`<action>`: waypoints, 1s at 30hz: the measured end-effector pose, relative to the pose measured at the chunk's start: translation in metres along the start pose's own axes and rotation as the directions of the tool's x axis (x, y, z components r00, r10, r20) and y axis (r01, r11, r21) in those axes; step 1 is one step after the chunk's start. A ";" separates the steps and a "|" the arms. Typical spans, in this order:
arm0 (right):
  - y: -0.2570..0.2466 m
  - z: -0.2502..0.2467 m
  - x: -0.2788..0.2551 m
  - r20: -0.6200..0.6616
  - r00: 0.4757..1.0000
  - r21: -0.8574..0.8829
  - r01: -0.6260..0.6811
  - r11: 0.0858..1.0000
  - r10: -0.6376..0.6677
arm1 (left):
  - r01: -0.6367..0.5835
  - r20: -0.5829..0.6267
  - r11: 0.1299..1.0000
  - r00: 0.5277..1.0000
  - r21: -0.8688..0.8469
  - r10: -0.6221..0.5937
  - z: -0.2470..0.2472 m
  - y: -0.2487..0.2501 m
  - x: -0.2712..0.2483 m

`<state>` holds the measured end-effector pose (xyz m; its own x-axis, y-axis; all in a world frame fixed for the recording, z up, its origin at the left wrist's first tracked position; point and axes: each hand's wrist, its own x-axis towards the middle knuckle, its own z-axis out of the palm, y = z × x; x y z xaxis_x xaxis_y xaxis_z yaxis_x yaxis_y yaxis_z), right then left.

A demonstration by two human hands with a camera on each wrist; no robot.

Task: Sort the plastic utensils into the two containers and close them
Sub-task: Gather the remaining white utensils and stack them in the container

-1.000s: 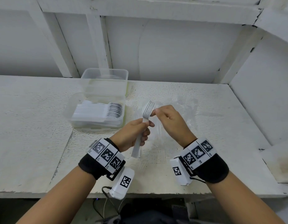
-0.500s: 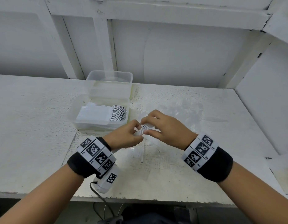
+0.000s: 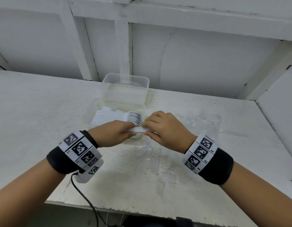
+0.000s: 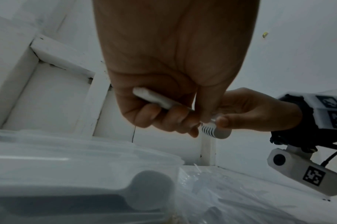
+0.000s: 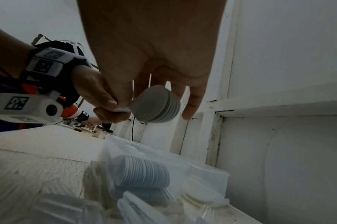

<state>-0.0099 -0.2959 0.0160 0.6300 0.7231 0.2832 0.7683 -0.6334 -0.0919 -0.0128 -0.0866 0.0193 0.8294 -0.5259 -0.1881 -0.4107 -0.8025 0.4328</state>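
A stack of white plastic spoons [image 3: 138, 129] lies level between my two hands, just above the right end of the near clear container [image 3: 91, 112]. My left hand [image 3: 130, 130] curls round the handles [image 4: 154, 98]. My right hand [image 3: 146, 129] pinches the stack just behind the bowls [image 5: 156, 104]. More stacked spoons [image 3: 133, 117] lie in that container, bowls to the right. A second clear container [image 3: 125, 82] stands behind it against the wall; I cannot make out its contents.
Crumpled clear plastic wrap [image 3: 204, 122] lies on the white table [image 3: 43, 112] to the right of the containers and under my hands. White wall posts [image 3: 124, 46] rise right behind the far container. A black cable [image 3: 86, 199] hangs over the table's front edge.
The spoon stack has gone from upright to level. Both hands have carried it forward and left, to the near container's right end.
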 end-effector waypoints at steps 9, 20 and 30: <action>0.012 0.005 0.053 0.049 0.996 -0.052 0.073 0.996 -0.071 | -0.061 -0.303 0.998 0.951 0.019 0.064 -0.017 -0.044 0.003; 0.042 0.024 0.106 0.111 0.890 0.121 -0.454 0.883 0.443 | 0.175 -0.182 0.972 0.973 0.157 -0.146 -0.002 -0.082 0.030; 0.010 0.055 0.136 0.176 0.940 -0.122 -0.273 0.954 0.292 | 0.128 -0.210 0.978 0.973 0.167 -0.091 0.005 -0.088 0.030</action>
<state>0.0896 -0.1882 0.0007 0.8364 0.5435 0.0713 0.5471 -0.8356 -0.0485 0.0457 -0.0332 -0.0291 0.9244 -0.3797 -0.0370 -0.3591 -0.8988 0.2516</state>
